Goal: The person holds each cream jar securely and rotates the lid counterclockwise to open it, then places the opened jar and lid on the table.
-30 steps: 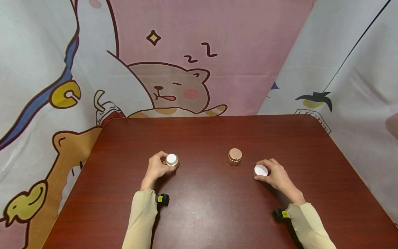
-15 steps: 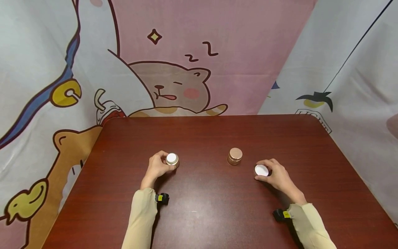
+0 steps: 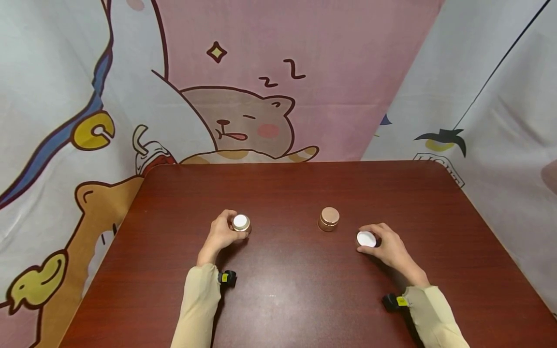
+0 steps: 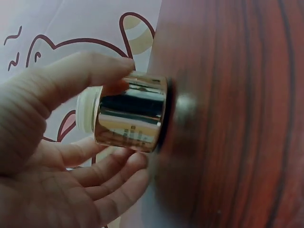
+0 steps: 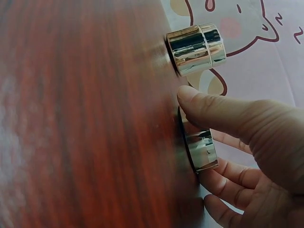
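A small shiny gold cream jar (image 4: 130, 114) stands on the table at the left, its pale screw neck (image 4: 86, 109) bare and its top white in the head view. My left hand (image 3: 220, 236) holds it between thumb and fingers from the left side. To the right, my right hand (image 3: 389, 246) pinches a gold jar lid (image 5: 203, 149) by its sides. The lid lies on the table, white inside facing up. Between the hands, nearer the right one, a second gold cream jar (image 3: 328, 219) stands upright with its lid on; no hand touches it.
The dark red-brown wooden table (image 3: 278, 193) has rounded far corners. A printed cartoon cloth (image 3: 339, 82) hangs right behind it and along both sides. Each wrist carries a small black camera; the left wrist camera (image 3: 227, 278) sits near the tabletop.
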Demonstrator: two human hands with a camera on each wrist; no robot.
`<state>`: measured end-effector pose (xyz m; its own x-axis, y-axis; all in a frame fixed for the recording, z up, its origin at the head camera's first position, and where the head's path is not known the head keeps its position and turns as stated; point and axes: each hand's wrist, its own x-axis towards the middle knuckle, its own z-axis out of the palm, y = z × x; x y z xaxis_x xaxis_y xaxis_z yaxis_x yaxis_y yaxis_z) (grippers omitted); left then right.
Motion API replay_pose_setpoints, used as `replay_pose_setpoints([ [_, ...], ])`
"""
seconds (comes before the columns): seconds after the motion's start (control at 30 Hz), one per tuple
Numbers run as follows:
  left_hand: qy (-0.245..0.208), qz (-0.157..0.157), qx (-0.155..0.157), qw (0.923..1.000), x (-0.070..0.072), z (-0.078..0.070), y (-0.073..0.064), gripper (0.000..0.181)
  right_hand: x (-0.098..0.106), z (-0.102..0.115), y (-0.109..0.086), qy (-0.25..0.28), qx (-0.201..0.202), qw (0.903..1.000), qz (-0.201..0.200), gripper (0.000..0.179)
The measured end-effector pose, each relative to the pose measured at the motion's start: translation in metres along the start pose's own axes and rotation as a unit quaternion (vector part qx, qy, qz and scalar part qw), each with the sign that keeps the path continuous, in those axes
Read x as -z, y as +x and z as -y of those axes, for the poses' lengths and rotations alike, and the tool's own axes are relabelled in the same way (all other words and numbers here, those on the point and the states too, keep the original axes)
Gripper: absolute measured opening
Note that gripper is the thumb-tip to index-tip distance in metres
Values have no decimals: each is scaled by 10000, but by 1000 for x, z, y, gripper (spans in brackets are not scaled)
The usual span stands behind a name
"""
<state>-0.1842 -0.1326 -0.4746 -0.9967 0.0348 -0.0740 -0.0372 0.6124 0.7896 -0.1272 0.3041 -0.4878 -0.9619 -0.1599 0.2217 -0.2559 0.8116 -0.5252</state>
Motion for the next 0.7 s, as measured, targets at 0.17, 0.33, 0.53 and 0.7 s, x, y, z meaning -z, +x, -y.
replay_pose_setpoints([
  [0.17, -311, -414, -490, 9975, -4, -3, 0, 59, 0, 0, 0, 2, 9, 10000, -3, 48],
  [0.33, -791, -941, -1343, 9833, -8, -7, 1, 51, 1, 1, 0, 5, -48, 10000, 58, 48],
  [0.53, -968, -1148, -1930, 9697, -13, -15, 4, 45, 1, 2, 0, 9, -36, 10000, 57, 48],
  [0.7, -1063, -1204, -2153, 9633, -18, -21, 7, 41, 1, 2, -1, 24, -54, 10000, 77, 48],
])
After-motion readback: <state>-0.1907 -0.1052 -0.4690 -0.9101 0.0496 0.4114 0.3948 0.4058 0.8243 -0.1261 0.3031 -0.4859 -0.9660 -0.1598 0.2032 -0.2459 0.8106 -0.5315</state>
